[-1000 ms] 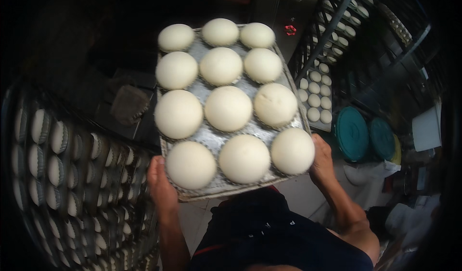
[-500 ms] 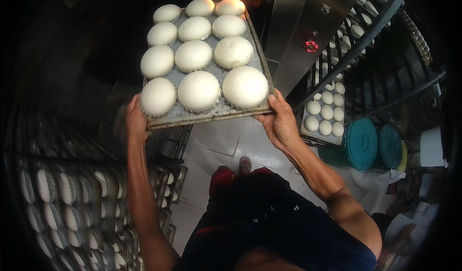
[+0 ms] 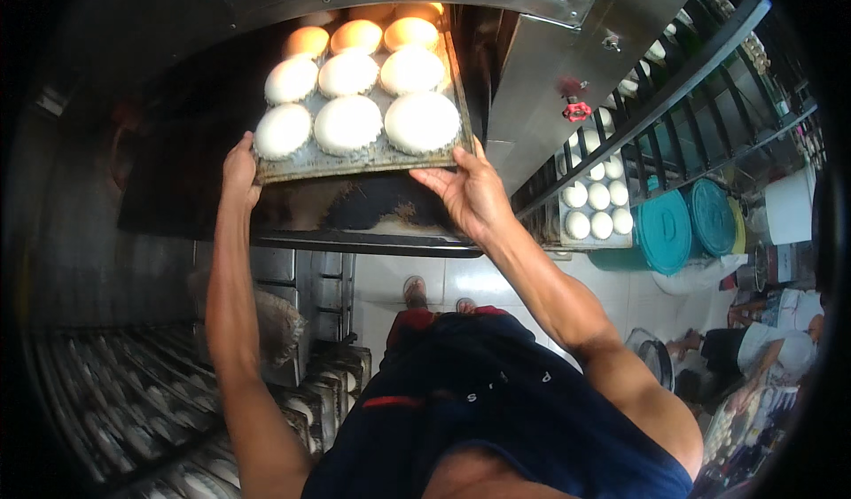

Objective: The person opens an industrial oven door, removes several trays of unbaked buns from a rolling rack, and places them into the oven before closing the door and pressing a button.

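A metal tray [image 3: 355, 164] carries rows of pale, round dough pieces [image 3: 348, 122] in crimped cups, its far end inside a dark oven opening with an orange glow. My left hand [image 3: 238, 169] is closed on the tray's near left corner. My right hand [image 3: 470, 189] grips the near right corner, thumb at the rim and fingers partly beneath. Below the tray is a dark, stained oven shelf or open door [image 3: 372, 215]. A red valve handle [image 3: 574, 111] sits on the steel oven front [image 3: 532, 65] to the right.
A slatted rack [image 3: 674, 82] at right holds dough trays [image 3: 594, 237]. Teal lidded tubs [image 3: 665, 233] and a white bucket [image 3: 789, 205] stand beyond. Another rack [image 3: 106, 393] is at lower left. Another person [image 3: 753, 353] bends over small pale pieces at lower right.
Both hands have carried the tray up and away from my body into the oven opening. Its far rows now glow orange. The oven front and shelf have come further into view.
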### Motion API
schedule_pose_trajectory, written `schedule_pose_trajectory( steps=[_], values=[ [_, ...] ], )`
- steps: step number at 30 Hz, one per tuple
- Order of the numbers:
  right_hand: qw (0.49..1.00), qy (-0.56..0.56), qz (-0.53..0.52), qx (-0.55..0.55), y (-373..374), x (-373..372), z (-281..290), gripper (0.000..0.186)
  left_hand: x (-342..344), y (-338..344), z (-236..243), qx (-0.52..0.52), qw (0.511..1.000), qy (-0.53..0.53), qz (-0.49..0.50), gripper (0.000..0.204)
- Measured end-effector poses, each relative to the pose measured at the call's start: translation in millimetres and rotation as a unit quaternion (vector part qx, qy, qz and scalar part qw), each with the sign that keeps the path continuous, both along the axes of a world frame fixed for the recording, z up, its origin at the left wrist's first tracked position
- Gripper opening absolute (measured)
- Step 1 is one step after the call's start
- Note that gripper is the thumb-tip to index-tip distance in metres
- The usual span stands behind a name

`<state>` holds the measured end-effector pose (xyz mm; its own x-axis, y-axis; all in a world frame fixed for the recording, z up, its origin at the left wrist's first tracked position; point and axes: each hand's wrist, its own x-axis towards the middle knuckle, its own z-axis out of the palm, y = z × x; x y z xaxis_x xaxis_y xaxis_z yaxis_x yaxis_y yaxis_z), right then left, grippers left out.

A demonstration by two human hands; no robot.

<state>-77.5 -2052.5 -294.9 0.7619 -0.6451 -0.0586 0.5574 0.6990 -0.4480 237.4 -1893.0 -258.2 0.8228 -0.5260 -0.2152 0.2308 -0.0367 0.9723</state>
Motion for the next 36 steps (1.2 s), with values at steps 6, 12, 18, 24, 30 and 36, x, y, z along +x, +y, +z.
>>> schedule_pose_trajectory(
  steps=[6,12,18,24,30,36],
  values=[
    [0.997,0.035,-0.068,0.031,-35,54,-9,0.037,-8,-32,1,-0.181,0.958,0.221,0.004,0.055],
    [0.990,0.048,-0.081,0.106,-78,100,-25,0.034,4,-87,-10,-0.125,0.968,0.208,-0.061,0.052],
    [0.986,0.121,-0.098,0.058,-67,92,10,0.040,45,-154,-11,-0.053,0.980,0.156,-0.115,0.041],
    [0.990,0.117,-0.077,-0.020,-18,18,20,0.050,102,-205,-28,-0.062,0.969,0.195,-0.141,0.044],
    [0.978,0.140,-0.155,0.004,-4,-51,11,0.048,116,-243,-31,-0.056,0.963,0.095,-0.247,0.032],
    [0.970,0.130,-0.206,-0.005,-13,-88,8,0.041,166,-262,-49,-0.076,0.967,0.128,-0.206,0.020]
  ],
)
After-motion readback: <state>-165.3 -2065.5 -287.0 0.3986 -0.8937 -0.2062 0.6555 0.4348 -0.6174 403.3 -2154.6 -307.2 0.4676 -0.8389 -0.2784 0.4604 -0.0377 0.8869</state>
